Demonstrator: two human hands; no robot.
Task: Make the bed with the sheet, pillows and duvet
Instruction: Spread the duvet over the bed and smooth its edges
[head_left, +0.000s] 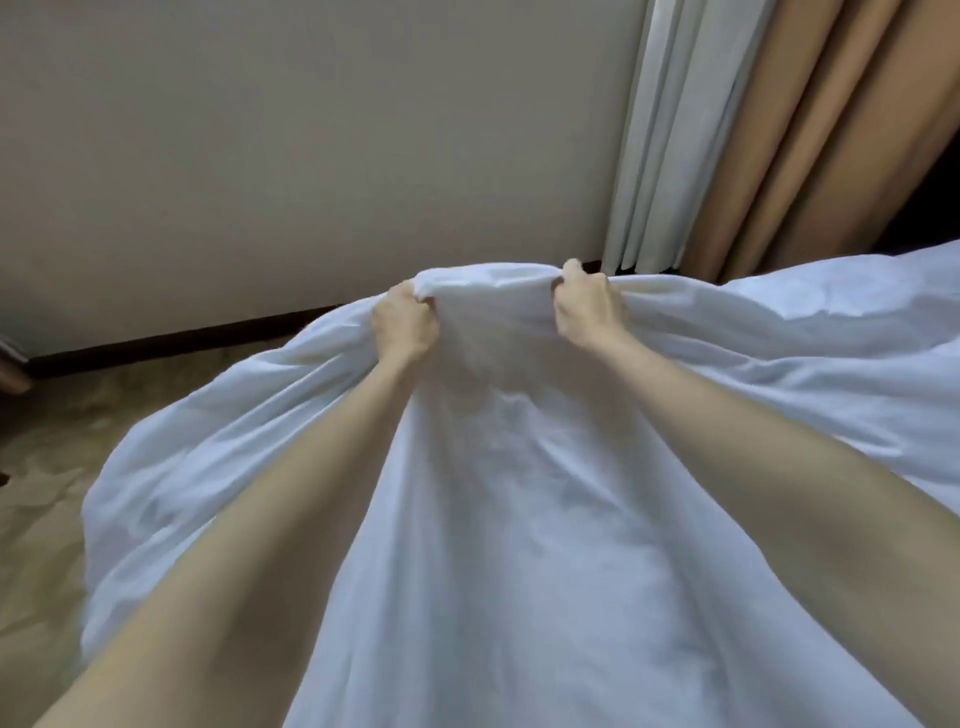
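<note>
Both arms out straight, person standing over the bed. Left hand (404, 321) and right hand (587, 306) each grip the top edge of the white duvet (519, 493), fingers curled tight into bunched fabric, knuckles up. Hands sit near each other, a short span of folded edge stretched between them. Duvet is lifted at that edge and hangs down toward the person in a wide sheet, creased down the middle. Its left side drapes over the floor (47, 467); its right side runs onto more white bedding on the bed (857, 332). Behind: plain wall (311, 145) with dark baseboard, white sheer and tan curtain (810, 130) at right. Can't tell sheet from duvet in the far bedding. No pillows visible.
</note>
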